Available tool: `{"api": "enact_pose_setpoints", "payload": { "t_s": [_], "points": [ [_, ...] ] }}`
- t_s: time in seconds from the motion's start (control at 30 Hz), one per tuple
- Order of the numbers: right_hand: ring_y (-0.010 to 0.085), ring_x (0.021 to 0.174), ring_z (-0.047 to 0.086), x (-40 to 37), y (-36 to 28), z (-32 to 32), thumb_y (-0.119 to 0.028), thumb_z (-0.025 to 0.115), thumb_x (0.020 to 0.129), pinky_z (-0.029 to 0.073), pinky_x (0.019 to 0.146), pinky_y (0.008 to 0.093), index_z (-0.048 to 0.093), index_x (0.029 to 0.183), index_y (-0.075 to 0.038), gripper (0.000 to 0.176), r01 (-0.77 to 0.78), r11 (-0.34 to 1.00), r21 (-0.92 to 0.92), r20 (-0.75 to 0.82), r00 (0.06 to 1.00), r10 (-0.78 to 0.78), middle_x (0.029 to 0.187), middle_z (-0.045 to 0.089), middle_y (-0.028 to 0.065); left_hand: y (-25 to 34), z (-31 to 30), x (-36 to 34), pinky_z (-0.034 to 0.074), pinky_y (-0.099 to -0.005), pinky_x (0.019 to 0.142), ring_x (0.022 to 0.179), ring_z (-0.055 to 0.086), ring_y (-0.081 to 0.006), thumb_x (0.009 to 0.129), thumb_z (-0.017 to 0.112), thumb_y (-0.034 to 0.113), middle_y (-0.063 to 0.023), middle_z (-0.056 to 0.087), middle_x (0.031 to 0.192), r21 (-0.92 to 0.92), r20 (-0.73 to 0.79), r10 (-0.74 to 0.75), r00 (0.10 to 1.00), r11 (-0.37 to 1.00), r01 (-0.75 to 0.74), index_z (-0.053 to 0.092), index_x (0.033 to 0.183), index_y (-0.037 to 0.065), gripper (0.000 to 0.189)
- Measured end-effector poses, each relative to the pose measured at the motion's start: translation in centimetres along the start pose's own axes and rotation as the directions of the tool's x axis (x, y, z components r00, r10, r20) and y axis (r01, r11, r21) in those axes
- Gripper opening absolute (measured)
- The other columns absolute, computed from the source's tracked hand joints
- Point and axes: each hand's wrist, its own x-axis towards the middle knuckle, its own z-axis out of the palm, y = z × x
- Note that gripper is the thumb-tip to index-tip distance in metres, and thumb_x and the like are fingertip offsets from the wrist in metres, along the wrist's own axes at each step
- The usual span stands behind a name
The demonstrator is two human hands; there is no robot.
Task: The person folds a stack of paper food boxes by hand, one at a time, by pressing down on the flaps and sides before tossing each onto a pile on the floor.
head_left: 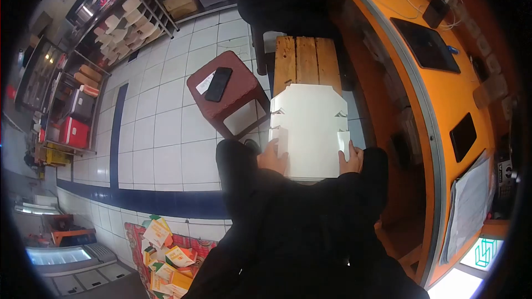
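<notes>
A flat white cardboard sheet (311, 133) with cut corners and side notches lies over the near end of a slatted wooden bench (307, 61), reaching to my lap. My left hand (273, 158) rests on its lower left edge, fingers on a side flap. At the lower right edge, my right hand (351, 159) touches the other flap, thumb and fingers apart. More sheets seem to lie beneath, but their number cannot be made out.
A dark red stool (238, 99) holds a black phone (218, 84). An orange counter (410, 77) with a tablet (425, 44) runs along the right. Folded cartons (172, 257) lie at lower left. A person in black (282, 0) sits beyond the bench.
</notes>
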Motion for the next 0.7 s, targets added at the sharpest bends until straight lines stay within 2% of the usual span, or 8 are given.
{"api": "enact_pose_setpoints", "payload": {
  "t_s": [0.13,0.23,0.33,0.4,0.5,0.6,0.63,0.7],
  "points": [
    [0.0310,0.114,0.050,-0.4,-1.6,-1.3,-0.015,0.072,0.082,0.040,0.101,0.0407,0.056,0.133,-0.011,0.054,0.007,1.000,0.000,-0.032,0.999,-0.007,0.116,0.056,0.0143,-2.8,1.5,0.6,0.053,-0.0322,0.073,0.084,0.068,-0.0197,0.086,0.068,0.010,-0.0122,0.069,0.099,-0.246,-0.052,0.039,0.998,0.968,-0.050,0.054,0.126,0.002,0.043],
    [0.0270,0.103,0.055,-0.2,-2.3,-2.4,-0.013,0.072,0.082,0.045,0.093,0.0386,0.058,0.129,-0.009,0.050,-0.123,0.979,0.161,0.046,0.992,0.117,0.104,0.061,0.0131,-0.8,-0.8,0.9,0.050,-0.0306,0.076,0.088,0.063,-0.0175,0.090,0.060,0.010,-0.0118,0.067,0.100,-0.737,0.239,-0.183,0.954,0.605,0.300,0.055,0.127,0.002,0.038],
    [0.0216,0.087,0.059,0.2,-2.4,-2.8,-0.014,0.073,0.082,0.050,0.078,0.0337,0.060,0.126,-0.007,0.046,-0.181,0.847,0.500,0.107,0.983,0.147,0.095,0.063,0.0114,-3.0,-0.3,1.2,0.051,-0.0260,0.074,0.085,0.065,-0.0133,0.095,0.055,0.004,-0.0097,0.068,0.098,-0.735,0.189,-0.123,0.974,0.641,0.224,0.049,0.128,0.001,0.034],
    [0.0201,0.083,0.059,0.4,-1.5,-2.0,-0.015,0.073,0.082,0.050,0.075,0.0323,0.061,0.123,-0.005,0.044,-0.112,0.896,0.429,0.061,0.994,0.095,0.095,0.063,0.0110,-4.3,0.6,1.2,0.051,-0.0265,0.073,0.082,0.066,-0.0151,0.096,0.053,0.005,-0.0086,0.068,0.096,-0.738,0.184,-0.097,0.978,0.644,0.203,0.047,0.128,0.001,0.033],
    [0.0184,0.078,0.059,0.2,-2.1,-1.9,-0.020,0.074,0.082,0.049,0.068,0.0301,0.062,0.120,-0.002,0.044,0.061,0.936,0.347,0.036,0.996,-0.079,0.097,0.061,0.0103,-0.9,-0.7,0.4,0.050,-0.0329,0.078,0.087,0.065,-0.0204,0.092,0.062,0.016,-0.0130,0.067,0.105,-0.273,0.116,-0.062,0.991,0.958,0.092,0.048,0.131,0.004,0.043],
    [0.0218,0.087,0.061,-0.8,-5.0,-3.2,-0.038,0.073,0.084,0.050,0.075,0.0352,0.058,0.130,-0.005,0.059,0.080,0.953,0.293,0.264,0.951,-0.161,0.108,0.057,0.0114,3.5,-2.6,-0.2,0.043,-0.0379,0.092,0.100,0.061,-0.0252,0.084,0.069,0.024,-0.0124,0.065,0.108,0.119,0.281,0.162,0.946,0.972,-0.202,0.046,0.137,0.007,0.061],
    [0.0236,0.094,0.060,-1.3,-5.8,-3.3,-0.045,0.069,0.084,0.048,0.080,0.0386,0.053,0.135,-0.007,0.066,0.220,0.975,0.041,0.316,0.922,-0.222,0.111,0.054,0.0121,4.5,-2.7,-0.6,0.044,-0.0537,0.084,0.102,0.059,-0.0376,0.081,0.064,0.030,-0.0197,0.063,0.105,0.144,0.248,0.225,0.942,0.953,-0.266,0.045,0.138,0.012,0.063],
    [0.0269,0.110,0.055,-1.7,-6.4,-2.9,-0.061,0.061,0.084,0.044,0.089,0.0459,0.041,0.145,-0.013,0.081,0.356,0.892,-0.278,0.470,0.861,-0.197,0.118,0.048,0.0133,4.4,-1.8,-1.1,0.036,-0.0541,0.093,0.114,0.051,-0.0352,0.081,0.065,0.037,-0.0165,0.057,0.117,0.312,0.290,0.223,0.931,0.898,-0.312,0.044,0.140,0.011,0.068]
  ]
}}
